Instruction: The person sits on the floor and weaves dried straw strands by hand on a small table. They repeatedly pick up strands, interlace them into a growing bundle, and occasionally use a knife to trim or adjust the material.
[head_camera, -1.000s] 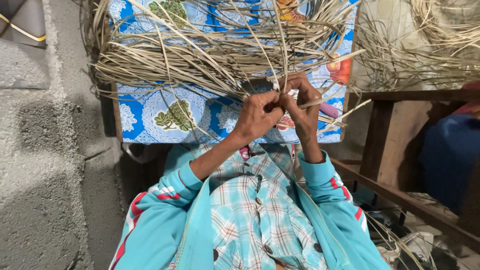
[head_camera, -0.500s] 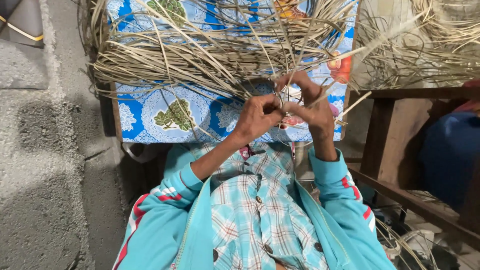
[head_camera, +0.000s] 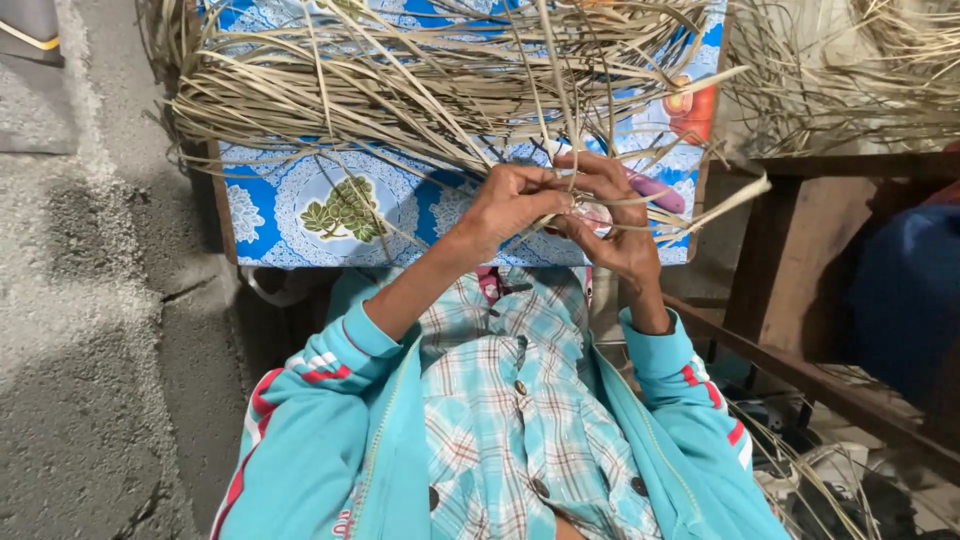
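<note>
Both hands meet at the near edge of the bench (head_camera: 250, 215), over its blue patterned cloth. Left hand (head_camera: 510, 205), fingers pressed together, pinches thin dried straw strips (head_camera: 560, 110); right hand (head_camera: 615, 225) curls round the same strands. I judge a knot or twist mid-way; next calls for steady tension. Strands run away from me, long axis near vertical in view. Straw heap (head_camera: 400, 90) lies crosswise behind.

The dried straw strands (head_camera: 430, 90) are pale tan, flat and narrow, heaped in a loose tangle across the far part of the blue patterned cloth. Several run toward the near right, and a few thin ones are pinched between the two hands there.
</note>
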